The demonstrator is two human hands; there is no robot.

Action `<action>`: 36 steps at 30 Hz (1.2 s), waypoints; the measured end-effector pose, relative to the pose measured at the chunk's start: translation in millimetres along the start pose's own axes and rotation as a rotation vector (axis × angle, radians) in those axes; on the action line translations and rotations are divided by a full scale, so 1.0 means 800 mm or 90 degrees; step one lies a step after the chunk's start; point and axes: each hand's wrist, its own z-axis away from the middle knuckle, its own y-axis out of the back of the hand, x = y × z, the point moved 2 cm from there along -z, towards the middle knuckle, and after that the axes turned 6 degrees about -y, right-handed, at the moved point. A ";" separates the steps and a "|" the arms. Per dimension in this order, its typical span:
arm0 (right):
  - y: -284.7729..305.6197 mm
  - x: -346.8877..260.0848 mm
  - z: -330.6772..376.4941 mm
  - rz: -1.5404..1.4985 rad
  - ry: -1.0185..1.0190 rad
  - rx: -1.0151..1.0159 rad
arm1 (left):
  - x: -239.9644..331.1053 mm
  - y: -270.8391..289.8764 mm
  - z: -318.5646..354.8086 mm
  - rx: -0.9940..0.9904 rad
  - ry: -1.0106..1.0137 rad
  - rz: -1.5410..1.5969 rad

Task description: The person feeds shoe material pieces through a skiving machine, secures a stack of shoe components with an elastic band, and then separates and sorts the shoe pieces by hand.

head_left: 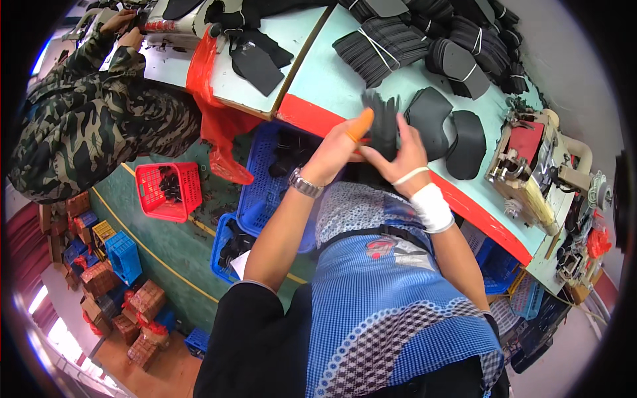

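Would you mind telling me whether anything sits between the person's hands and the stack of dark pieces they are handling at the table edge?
Nothing visible does. The left hand and the right hand both already grip the stack of dark pieces directly, above the table edge. Only an orange finger cot covers one left finger.

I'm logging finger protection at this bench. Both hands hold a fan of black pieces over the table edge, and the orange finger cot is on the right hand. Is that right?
Not quite. The orange finger cot is on the left hand, not the right hand; the right wrist has a white wrap instead. The head view shows it. Both hands do hold the fan of black pieces over the table edge.
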 end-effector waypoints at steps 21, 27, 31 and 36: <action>-0.012 0.017 -0.025 0.008 -0.014 0.002 | 0.014 0.191 -0.068 0.557 -0.701 -0.588; -0.009 0.015 -0.023 0.020 -0.004 0.006 | 0.018 0.190 -0.062 0.567 -0.766 -0.638; -0.009 0.016 -0.023 0.014 -0.016 -0.006 | 0.025 0.204 -0.069 0.566 -0.712 -0.643; -0.014 0.007 -0.022 0.013 -0.011 0.017 | 0.006 0.247 -0.083 0.676 -0.246 -0.454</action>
